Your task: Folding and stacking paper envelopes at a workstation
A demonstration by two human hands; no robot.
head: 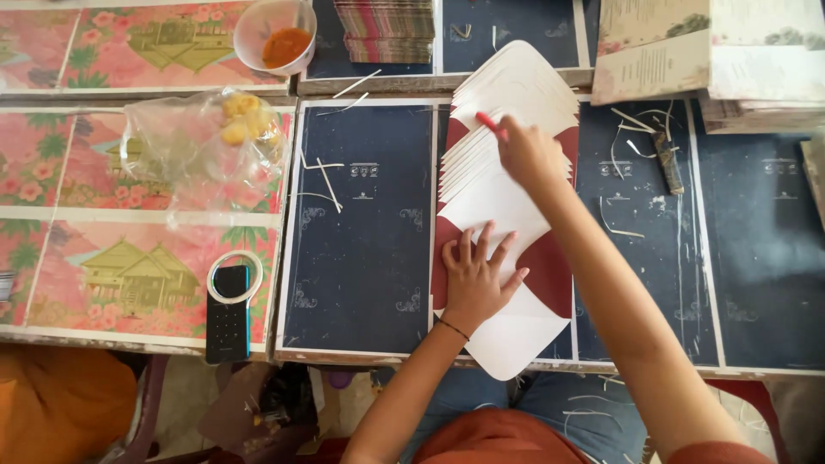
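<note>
My left hand (475, 275) lies flat, fingers spread, on the nearest of a fanned row of unfolded white and dark red envelopes (507, 198) on the dark blue board (361, 241). My right hand (528, 155) reaches further up the row and grips a thin red stick (490, 123), its tip on the white flaps at the far end.
A bowl of orange paste (277, 36) stands at the back. A clear plastic bag with yellow pieces (206, 142) lies on floral sheets (129, 275) at the left, next to a black remote (228, 311) and a white tape ring (235, 277). Card stacks (387, 30) and printed papers (713, 51) sit behind; paper strips lie scattered.
</note>
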